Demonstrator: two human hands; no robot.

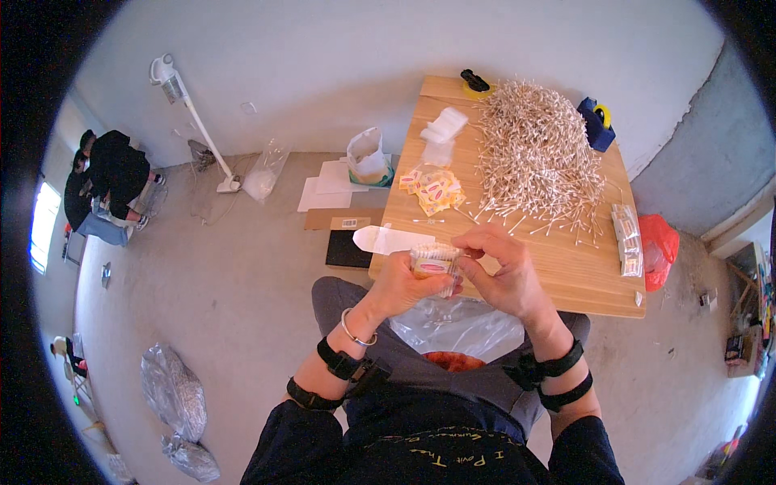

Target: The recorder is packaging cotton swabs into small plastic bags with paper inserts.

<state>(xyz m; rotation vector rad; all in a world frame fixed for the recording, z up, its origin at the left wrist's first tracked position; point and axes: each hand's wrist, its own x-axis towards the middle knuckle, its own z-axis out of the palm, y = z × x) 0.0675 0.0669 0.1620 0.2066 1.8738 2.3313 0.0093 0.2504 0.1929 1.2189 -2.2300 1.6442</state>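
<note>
Over the table's near edge, my left hand (398, 287) is wrapped round a small clear pack of cotton swabs (434, 265) with a yellow and pink label. White swab tips show along its top. My right hand (505, 271) is at the pack's right edge, its thumb and bent fingers closed on that side. A white paper-like sheet (384, 239) sticks out over the table edge behind my left hand. Beyond my hands lies a small heap of yellow printed cards (434, 190). A large pile of loose cotton swabs (535, 158) covers the table's far middle.
Filled packs (626, 240) line the table's (566, 295) right edge, near a red bag (659, 250). A tape dispenser (596, 125) and clear bags (446, 125) sit farther back. Plastic sheeting (457, 327) hangs between my knees. Left are a white bag (368, 158), a stick vacuum (194, 121) and people (113, 178).
</note>
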